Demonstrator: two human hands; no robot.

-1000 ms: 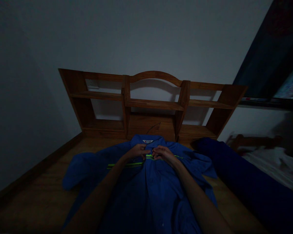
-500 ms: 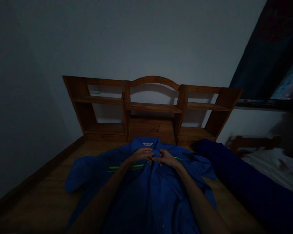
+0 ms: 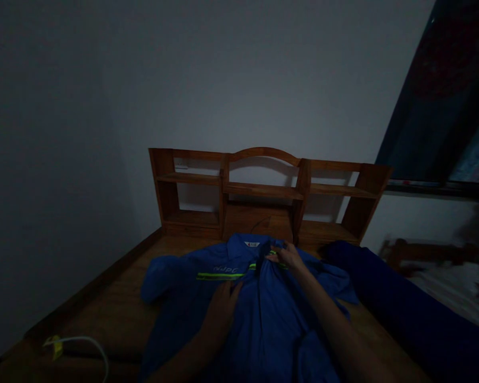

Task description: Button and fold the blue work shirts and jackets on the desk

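A blue work jacket (image 3: 239, 324) with yellow-green stripes lies spread out, its collar at the far end. A white label shows inside the collar. At the chest, my right hand (image 3: 288, 257) is closed on the front edge of the jacket and lifts the cloth a little by the stripe. Lower down and to the left, my left hand (image 3: 222, 306) rests on the jacket front, thumb apart from the fingers, holding nothing. Pale lettering shows above the left stripe.
A wooden shelf unit (image 3: 263, 190) stands behind the jacket against the wall. A dark blue long bundle (image 3: 399, 292) lies on the right. White bedding (image 3: 455, 287) is beyond it. A white cable (image 3: 83, 339) with a yellow tag is at lower left.
My hands were together at the upper front of the jacket. My left hand has come away, down and toward me. My right hand has pulled the front edge to the right. The view has shifted.
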